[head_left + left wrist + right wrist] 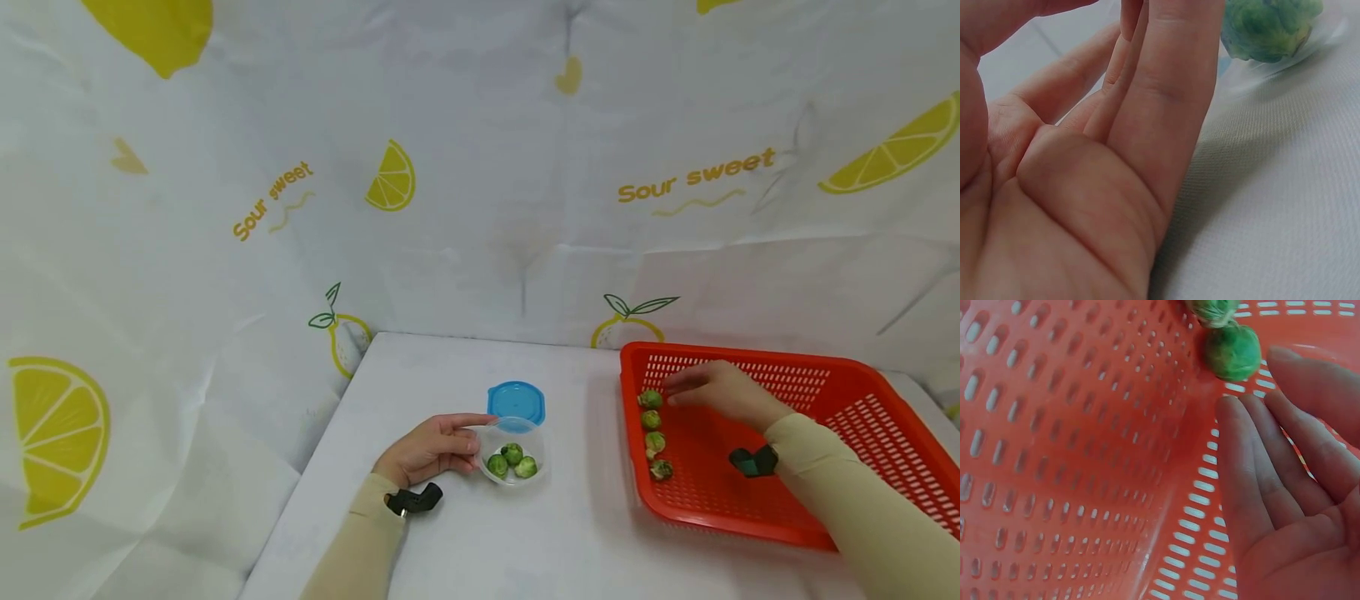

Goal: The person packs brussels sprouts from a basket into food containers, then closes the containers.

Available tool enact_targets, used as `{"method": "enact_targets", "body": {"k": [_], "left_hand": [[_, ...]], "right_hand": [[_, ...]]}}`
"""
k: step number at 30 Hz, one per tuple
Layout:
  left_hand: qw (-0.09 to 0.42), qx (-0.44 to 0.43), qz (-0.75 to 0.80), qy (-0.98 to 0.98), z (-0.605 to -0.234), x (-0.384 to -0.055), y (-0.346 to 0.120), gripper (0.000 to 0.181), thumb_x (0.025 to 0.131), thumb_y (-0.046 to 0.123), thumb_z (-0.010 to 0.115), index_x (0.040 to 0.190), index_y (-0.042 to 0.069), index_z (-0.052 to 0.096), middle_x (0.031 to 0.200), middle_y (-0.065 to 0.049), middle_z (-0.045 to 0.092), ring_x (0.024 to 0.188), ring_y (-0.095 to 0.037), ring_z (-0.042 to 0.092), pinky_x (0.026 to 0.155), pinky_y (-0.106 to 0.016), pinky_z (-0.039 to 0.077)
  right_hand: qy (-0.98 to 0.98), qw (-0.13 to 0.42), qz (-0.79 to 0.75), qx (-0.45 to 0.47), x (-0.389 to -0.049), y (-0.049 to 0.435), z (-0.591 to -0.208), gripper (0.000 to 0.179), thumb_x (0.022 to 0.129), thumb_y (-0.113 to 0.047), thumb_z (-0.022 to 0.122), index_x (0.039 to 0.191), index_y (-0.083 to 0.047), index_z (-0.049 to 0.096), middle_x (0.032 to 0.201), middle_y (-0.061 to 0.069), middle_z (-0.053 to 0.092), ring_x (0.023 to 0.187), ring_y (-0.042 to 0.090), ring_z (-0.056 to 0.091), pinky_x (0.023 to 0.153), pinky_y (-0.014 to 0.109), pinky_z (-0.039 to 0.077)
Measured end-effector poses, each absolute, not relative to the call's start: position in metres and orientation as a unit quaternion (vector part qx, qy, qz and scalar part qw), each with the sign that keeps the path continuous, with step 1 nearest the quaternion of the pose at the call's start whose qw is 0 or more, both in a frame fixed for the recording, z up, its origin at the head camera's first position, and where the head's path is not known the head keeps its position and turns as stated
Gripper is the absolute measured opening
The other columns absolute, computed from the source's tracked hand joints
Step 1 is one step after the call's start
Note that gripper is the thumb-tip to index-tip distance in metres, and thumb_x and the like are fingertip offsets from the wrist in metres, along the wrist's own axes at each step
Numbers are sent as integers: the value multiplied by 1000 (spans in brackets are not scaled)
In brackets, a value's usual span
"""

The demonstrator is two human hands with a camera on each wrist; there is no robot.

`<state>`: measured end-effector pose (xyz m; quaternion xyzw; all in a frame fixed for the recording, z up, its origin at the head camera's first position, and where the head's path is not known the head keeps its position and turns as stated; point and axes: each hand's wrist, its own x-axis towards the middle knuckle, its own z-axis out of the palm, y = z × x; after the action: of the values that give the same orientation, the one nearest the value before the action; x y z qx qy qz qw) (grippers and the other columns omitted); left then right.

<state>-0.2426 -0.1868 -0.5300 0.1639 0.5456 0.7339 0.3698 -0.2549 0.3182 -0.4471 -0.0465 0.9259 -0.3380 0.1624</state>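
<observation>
My left hand (pixel 435 447) grips the left side of a small clear plastic container (pixel 537 467) with thumb and fingers at its rim. Inside it are three green Brussels sprouts (pixel 512 453); part of one sprout (pixel 1271 28) shows past the fingers in the left wrist view. Over the left part of a red basket (pixel 705 522) reaches my right hand (pixel 718 392), its fingers nearly straight and holding nothing. Its fingertips are close to the farthest sprout in a row along the basket's left wall. In the right wrist view, a sprout (pixel 1233 353) lies just beyond the fingertips.
A blue lid (pixel 514 400) lies on the white-covered table (pixel 585 550) just behind the container. The basket has raised, slotted walls. Behind the table hangs a white cloth (pixel 480 167) printed with lemons.
</observation>
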Motion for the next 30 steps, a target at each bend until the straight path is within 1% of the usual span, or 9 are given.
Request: {"method": "enact_targets", "body": {"k": [6,12,23,30], "left_hand": [[371,160,730,551,-528,-244,-185,61,102,1,67,161,1,49,92,2,72,87,-9,75,82,-27,67],[372,158,730,552,-527,-245,-185,63,101,2,68,161,1,48,91,2,73,86,-9,75,82,-27,67],[367,161,736,546,-527,-241,-187,64,102,4,69,162,1,47,93,2,71,87,-9,75,82,-26,67],[368,162,735,546,-527,-241,-187,66,101,4,69,162,1,46,93,2,72,87,-9,75,81,-26,67]], "right_hand": [[925,157,-346,-23,-255,317,-449,47,102,-31,77,139,-3,72,135,21,74,124,39,67,108,67,53],[925,152,-347,-2,-254,315,-452,46,103,-32,76,138,-4,73,138,24,72,127,44,63,108,69,52],[924,159,-348,-4,-254,306,-456,46,101,-32,78,138,-4,73,138,24,71,129,46,59,108,68,52],[923,159,-352,-4,-254,304,-457,46,100,-31,79,136,-4,75,135,23,73,127,44,61,108,66,53]]}}
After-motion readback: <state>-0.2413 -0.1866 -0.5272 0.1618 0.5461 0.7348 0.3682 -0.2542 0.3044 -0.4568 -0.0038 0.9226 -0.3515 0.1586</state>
